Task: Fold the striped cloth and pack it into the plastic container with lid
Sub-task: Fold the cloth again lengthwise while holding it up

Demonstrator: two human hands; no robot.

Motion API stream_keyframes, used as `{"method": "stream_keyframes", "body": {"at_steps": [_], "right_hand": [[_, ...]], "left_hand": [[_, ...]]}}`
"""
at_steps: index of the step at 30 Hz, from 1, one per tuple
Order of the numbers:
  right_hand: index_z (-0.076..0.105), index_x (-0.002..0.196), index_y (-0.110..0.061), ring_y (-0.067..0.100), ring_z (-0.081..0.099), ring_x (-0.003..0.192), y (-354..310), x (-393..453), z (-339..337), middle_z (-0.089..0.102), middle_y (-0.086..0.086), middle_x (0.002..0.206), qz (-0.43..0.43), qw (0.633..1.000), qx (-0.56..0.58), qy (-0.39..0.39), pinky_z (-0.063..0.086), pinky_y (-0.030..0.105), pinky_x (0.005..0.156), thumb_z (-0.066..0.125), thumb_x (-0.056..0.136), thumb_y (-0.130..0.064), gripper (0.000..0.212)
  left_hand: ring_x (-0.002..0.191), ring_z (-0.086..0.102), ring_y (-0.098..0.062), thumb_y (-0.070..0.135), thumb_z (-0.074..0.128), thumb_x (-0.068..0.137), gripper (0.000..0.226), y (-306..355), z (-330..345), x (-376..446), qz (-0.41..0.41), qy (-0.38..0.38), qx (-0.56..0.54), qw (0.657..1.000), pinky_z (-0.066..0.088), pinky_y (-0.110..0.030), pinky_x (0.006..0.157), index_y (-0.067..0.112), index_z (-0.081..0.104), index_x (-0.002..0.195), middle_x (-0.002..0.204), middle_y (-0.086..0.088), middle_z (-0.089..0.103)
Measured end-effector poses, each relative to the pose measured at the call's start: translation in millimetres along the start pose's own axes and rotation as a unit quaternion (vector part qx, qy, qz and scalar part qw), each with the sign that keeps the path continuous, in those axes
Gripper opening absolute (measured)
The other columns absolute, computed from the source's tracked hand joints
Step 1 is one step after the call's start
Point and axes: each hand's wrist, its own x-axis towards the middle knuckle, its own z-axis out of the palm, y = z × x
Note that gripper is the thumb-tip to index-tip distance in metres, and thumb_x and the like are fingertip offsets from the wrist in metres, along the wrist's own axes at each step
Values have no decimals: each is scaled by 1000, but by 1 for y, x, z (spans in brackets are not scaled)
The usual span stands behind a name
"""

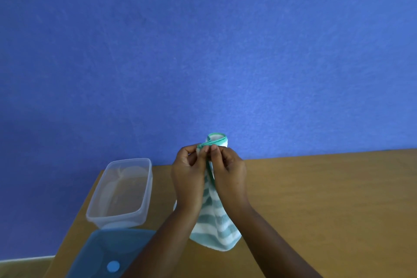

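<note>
The striped cloth (216, 221), teal and white with a green hem, hangs doubled over above the wooden table. My left hand (188, 176) and my right hand (230, 169) pinch its top edge side by side, fingertips almost touching. A loop of hem sticks up behind the fingers. The clear plastic container (121, 194) stands open and empty to the left of my hands. Its blue lid (106, 253) lies flat on the table in front of it, partly under my left forearm.
The wooden table (316, 198) stretches to the right of the cloth. Its left edge runs diagonally just beside the container and lid. A blue wall (203, 52) rises directly behind the table.
</note>
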Motion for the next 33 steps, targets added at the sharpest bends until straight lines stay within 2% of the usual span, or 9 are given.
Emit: {"method": "stream_keyframes", "body": {"at_steps": [7, 11, 13, 17, 21, 24, 26, 30, 33], "right_hand": [[71, 87, -11, 15, 65, 81, 0, -1, 2, 71, 5, 86, 7, 1000, -6, -7, 52, 32, 71, 50, 94, -23, 25], [70, 88, -13, 11, 64, 80, -1, -2, 1, 70, 1, 86, -5, 1000, 2, -23, 50, 23, 67, 53, 93, -21, 19], [68, 90, -23, 5, 61, 87, -1, -1, 1, 66, -8, 92, -13, 1000, 5, -28, 48, 15, 71, 57, 90, -21, 11], [62, 102, -34, 4, 46, 109, 3, 1, -1, 50, -16, 108, -67, 995, -78, -9, 38, 20, 94, 66, 83, -27, 21], [62, 108, -37, 4, 40, 118, 4, 10, -7, 49, -13, 125, -143, 967, -208, -22, 24, 29, 103, 62, 82, -40, 26], [58, 109, -39, 2, 49, 112, 1, 17, -12, 60, -17, 114, -174, 944, -272, -68, 7, 43, 113, 54, 84, -48, 27], [55, 111, -39, 4, 54, 108, 0, 21, -15, 65, -16, 104, -177, 939, -280, -87, -3, 42, 113, 51, 84, -52, 30], [59, 108, -36, 7, 55, 105, 1, 30, -22, 66, -13, 96, -178, 929, -312, -84, -9, 42, 112, 54, 80, -60, 38], [63, 96, -33, 9, 56, 100, 2, 34, -27, 67, -12, 88, -186, 921, -334, -74, -7, 40, 111, 52, 74, -67, 42]], "left_hand": [[87, 65, -20, 18, 53, 91, 11, -2, -1, 5, 18, 8, 27, 999, 53, -41, 85, 13, 62, 93, 91, -5, 69], [85, 63, -19, 14, 49, 92, 13, -5, -1, 8, 30, 4, 29, 999, 51, -33, 80, 13, 62, 92, 88, -2, 67], [82, 62, -16, 15, 49, 92, 13, -6, -2, 11, 41, 4, 34, 999, 49, -26, 77, 14, 62, 91, 85, 2, 66], [76, 58, -2, 12, 49, 91, 14, -7, -4, 16, 71, 16, 45, 996, 42, -1, 66, 19, 59, 86, 78, 17, 59], [76, 60, -7, 8, 47, 92, 19, -7, -6, 20, 69, -28, 15, 997, 45, -6, 67, 20, 59, 83, 79, 9, 63], [78, 60, -15, 5, 46, 92, 19, -6, -6, 21, 54, -50, -16, 997, 48, -24, 76, 16, 60, 84, 81, 2, 64], [77, 60, -10, 6, 47, 92, 25, -6, -9, 21, 57, -60, -25, 996, 47, -22, 75, 23, 60, 80, 80, 4, 65], [71, 60, 5, 8, 49, 91, 30, -2, -13, 20, 80, -63, -26, 994, 47, -8, 69, 32, 59, 76, 79, 11, 65], [77, 60, -10, 9, 49, 91, 27, 1, -15, 22, 78, -48, -17, 996, 48, -24, 75, 31, 59, 78, 82, 7, 65]]}}
